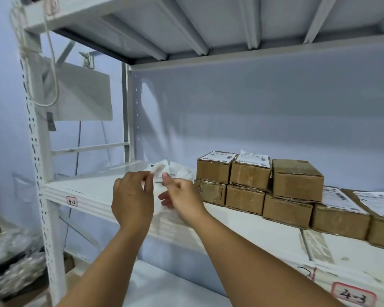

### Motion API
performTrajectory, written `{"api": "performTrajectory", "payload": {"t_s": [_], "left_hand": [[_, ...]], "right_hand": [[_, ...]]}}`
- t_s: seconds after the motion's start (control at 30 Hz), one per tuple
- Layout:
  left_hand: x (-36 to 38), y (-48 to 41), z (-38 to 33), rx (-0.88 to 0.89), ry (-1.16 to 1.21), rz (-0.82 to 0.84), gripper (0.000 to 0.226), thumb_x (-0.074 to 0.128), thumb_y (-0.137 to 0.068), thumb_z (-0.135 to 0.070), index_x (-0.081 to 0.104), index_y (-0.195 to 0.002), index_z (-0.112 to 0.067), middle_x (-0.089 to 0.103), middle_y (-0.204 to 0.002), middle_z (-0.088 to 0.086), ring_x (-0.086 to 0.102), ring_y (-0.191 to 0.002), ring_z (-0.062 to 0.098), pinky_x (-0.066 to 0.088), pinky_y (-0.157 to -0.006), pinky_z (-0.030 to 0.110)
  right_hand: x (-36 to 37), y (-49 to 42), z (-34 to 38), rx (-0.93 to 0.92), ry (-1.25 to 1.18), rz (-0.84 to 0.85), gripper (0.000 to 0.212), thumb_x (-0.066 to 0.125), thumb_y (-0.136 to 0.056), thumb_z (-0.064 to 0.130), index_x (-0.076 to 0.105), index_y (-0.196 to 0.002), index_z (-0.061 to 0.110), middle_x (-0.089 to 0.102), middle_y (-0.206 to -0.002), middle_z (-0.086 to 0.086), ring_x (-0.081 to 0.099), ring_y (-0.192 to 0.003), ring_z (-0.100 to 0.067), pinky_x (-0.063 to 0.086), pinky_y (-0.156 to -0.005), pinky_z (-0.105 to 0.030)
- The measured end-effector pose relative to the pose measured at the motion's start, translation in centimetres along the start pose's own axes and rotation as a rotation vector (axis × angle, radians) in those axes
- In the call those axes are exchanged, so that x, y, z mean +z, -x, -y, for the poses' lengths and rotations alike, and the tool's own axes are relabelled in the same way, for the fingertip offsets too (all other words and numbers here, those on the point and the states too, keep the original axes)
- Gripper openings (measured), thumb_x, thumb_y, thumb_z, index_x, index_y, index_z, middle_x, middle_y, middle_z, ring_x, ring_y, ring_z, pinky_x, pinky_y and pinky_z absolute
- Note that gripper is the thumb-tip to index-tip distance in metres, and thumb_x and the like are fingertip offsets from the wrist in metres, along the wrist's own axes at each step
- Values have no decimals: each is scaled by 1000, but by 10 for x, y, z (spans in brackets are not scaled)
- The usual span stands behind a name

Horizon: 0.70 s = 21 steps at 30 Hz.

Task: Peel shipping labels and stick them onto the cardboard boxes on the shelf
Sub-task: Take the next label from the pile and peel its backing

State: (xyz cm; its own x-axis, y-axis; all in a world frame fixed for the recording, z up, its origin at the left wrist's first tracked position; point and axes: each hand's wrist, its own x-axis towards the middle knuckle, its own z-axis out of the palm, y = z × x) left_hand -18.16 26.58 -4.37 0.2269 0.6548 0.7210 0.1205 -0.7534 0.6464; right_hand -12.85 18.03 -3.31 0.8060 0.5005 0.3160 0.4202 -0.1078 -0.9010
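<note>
Bright, even and cool, with a bluish cast over wall and shelf (93, 191). Lit mostly from the near side, judging by the sheen. Soft glare streaks on the back panel (146, 96), far left. Dimmer under the upper shelf (186, 29), with a dark band along its left edge. Faint, soft-edged shadows between and beneath the boxes (297, 180). Smeared by motion at the label (159, 171) pinched between left hand (132, 198) and right hand (182, 196). Too soft to read in the print on the far boxes. Bowed by the wide lens at the left upright (38, 151). Mushy and out of focus at the near left bags (13, 262).
</note>
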Motion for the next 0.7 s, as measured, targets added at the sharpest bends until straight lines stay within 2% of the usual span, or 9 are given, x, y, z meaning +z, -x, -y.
{"api": "performTrajectory", "payload": {"t_s": [0.07,0.1,0.2,0.27,0.3,0.4,0.43,0.53,0.7], "left_hand": [[-6,6,-13,139,-10,-1,18,56,-92,-30,71,-92,-21,66,-98,-3,49,-98,24,35,-60,32],[-7,9,-16,221,-14,5,17,58,-91,-30,72,-89,-21,67,-93,-3,50,-94,26,36,-58,31],[-7,18,-22,487,-14,-37,24,55,-87,-31,73,-81,-18,69,-80,0,52,-77,29,38,-64,31],[-7,24,-28,547,10,-81,25,53,-85,-31,74,-80,-18,68,-82,1,48,-78,25,34,-71,27],[-9,29,-34,527,39,-87,23,56,-84,-30,75,-81,-17,67,-84,2,46,-81,24,33,-73,25],[-13,42,-56,404,147,-28,6,71,-80,-16,75,-85,-15,64,-92,5,50,-90,31,25,-76,16],[-14,46,-64,358,191,15,10,73,-79,-11,74,-88,-15,63,-95,5,51,-91,32,24,-77,15],[-17,56,-89,204,404,162,23,66,-82,1,70,-100,-13,54,-109,3,51,-98,20,33,-82,17],[-16,77,-123,10,593,298,24,60,-85,6,68,-101,-9,38,-119,1,49,-89,0,33,-75,-2]], "right_hand": [[-8,6,13,90,-399,4,40,49,-94,46,66,-97,10,69,-78,-6,66,-67,-17,56,-70,-29],[-13,10,19,93,-495,-3,33,52,-95,40,66,-91,10,69,-78,-6,66,-66,-16,56,-69,-27],[-31,23,33,75,-573,-62,22,51,-97,14,60,-77,9,64,-74,-7,61,-59,-13,55,-63,-23],[-44,32,37,87,-560,-103,27,44,-94,0,62,-76,10,65,-74,-6,59,-59,-14,53,-54,-20],[-51,39,39,93,-561,-105,30,41,-91,-4,64,-78,10,66,-75,-7,60,-61,-16,54,-56,-22],[-72,54,40,107,-610,-107,31,38,-89,-7,67,-90,5,69,-84,-14,64,-65,-21,55,-80,-37],[-79,58,40,109,-635,-117,30,39,-89,-7,66,-96,3,69,-85,-15,65,-65,-21,55,-80,-37],[-100,72,37,100,-763,-128,28,39,-92,-8,63,-104,-2,69,-83,-14,68,-64,-19,58,-61,-26],[-138,93,26,61,-774,-183,24,39,-96,-5,62,-95,3,70,-82,-9,67,-74,-20,58,-62,-25]]}}
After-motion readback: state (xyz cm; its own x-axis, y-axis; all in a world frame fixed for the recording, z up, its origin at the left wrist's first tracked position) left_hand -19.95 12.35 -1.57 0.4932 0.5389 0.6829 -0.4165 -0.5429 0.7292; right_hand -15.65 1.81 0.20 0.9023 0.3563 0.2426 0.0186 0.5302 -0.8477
